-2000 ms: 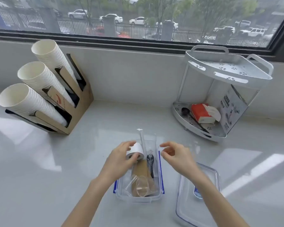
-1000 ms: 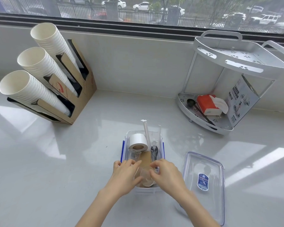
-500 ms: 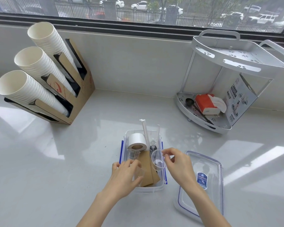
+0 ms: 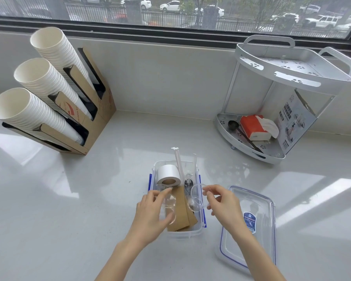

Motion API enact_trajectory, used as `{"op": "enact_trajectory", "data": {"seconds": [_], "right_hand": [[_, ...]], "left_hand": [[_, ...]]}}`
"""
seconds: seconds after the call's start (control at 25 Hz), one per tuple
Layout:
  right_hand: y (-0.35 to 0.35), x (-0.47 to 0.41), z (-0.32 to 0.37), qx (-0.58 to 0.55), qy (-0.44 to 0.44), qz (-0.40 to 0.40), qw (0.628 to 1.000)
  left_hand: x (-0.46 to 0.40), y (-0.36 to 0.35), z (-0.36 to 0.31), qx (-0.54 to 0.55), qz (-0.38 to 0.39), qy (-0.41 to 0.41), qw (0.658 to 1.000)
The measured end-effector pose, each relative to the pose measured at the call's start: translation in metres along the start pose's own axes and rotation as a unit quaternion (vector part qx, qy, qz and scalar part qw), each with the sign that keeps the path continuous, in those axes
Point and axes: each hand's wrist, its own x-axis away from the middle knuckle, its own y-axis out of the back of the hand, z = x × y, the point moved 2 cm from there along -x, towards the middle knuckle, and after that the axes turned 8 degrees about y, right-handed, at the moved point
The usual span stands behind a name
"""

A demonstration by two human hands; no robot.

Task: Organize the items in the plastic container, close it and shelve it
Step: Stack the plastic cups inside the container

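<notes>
An open clear plastic container (image 4: 198, 230) with blue clips stands on the counter in front of me. Inside it lie a white tape roll (image 4: 168, 174), brown paper sleeves (image 4: 181, 211), a dark fork (image 4: 188, 184) and wrapped straws (image 4: 178, 161) that stick out over the far rim. My left hand (image 4: 150, 213) grips a small clear cup (image 4: 170, 201) over the container's left half. My right hand (image 4: 221, 203) pinches a second clear cup (image 4: 195, 199), tilted on its side over the right rim. The clear lid (image 4: 257, 230) lies flat to the right.
A cardboard dispenser (image 4: 89, 122) with three stacks of white paper cups stands at the back left. A white two-tier corner shelf (image 4: 288, 74) at the back right holds a red tissue pack (image 4: 253, 126), a dark scoop and a printed box on its lower tier.
My hands moved from the tape roll to the clear cups and drew the two cups apart. The right hand has lifted one cup toward the right rim.
</notes>
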Motion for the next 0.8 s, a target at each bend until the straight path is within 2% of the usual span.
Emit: {"op": "enact_trajectory", "data": {"seconds": [0.12, 0.28, 0.52, 0.8], "right_hand": [[0.005, 0.001, 0.008, -0.065, -0.010, 0.002, 0.998], [0.010, 0.000, 0.019, -0.177, -0.030, 0.000, 0.984], [0.012, 0.003, 0.025, -0.259, -0.057, 0.014, 0.964], [0.009, 0.002, 0.027, -0.267, -0.064, 0.025, 0.961]], "left_hand": [[-0.002, 0.009, -0.003, 0.163, -0.022, 0.031, 0.986], [-0.002, 0.016, -0.007, 0.354, 0.024, 0.103, 0.929], [0.006, 0.014, -0.010, 0.451, 0.084, 0.116, 0.881], [0.011, 0.010, -0.012, 0.452, 0.113, 0.103, 0.879]]}}
